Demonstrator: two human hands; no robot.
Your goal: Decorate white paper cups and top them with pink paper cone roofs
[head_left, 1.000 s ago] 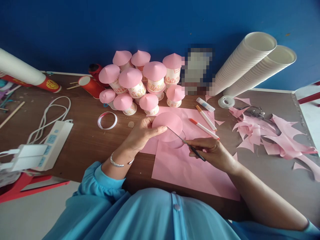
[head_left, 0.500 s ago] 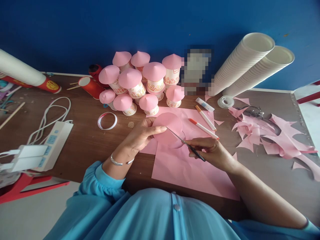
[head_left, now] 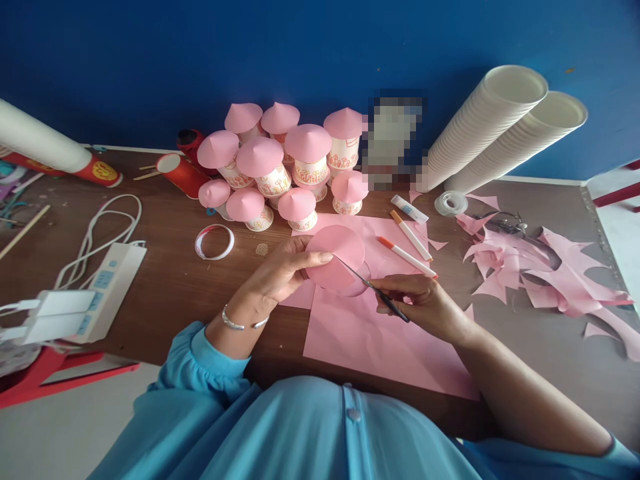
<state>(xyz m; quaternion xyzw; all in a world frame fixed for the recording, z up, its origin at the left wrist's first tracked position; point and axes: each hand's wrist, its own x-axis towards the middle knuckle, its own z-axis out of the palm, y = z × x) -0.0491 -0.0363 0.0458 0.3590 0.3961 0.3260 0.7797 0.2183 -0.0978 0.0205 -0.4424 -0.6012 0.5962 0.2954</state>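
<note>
A pink paper circle (head_left: 340, 243) is pinched at its left edge by my left hand (head_left: 285, 270), thumb on top. My right hand (head_left: 427, 303) grips a pair of black-handled scissors (head_left: 389, 300). Their thin blades lie along the disc, with the tip near its middle and close to my left thumb. Just below the disc a second round edge of pink paper shows; whether it is a separate piece I cannot tell. Underneath lie pink paper sheets (head_left: 370, 347) on the brown table.
Paper cups with pink cone roofs (head_left: 309, 147) stand at the back. Markers (head_left: 407, 257), a glue stick (head_left: 410, 208), clear tape (head_left: 451, 203) and pink scraps (head_left: 505, 260) lie rightward, near stacked white cups (head_left: 490, 120). Leftward are a tape ring (head_left: 214, 241) and power strip (head_left: 113, 293).
Hardly anything differs. The scissors and my right hand have shifted very slightly left; my left hand keeps its pinch on the circle.
</note>
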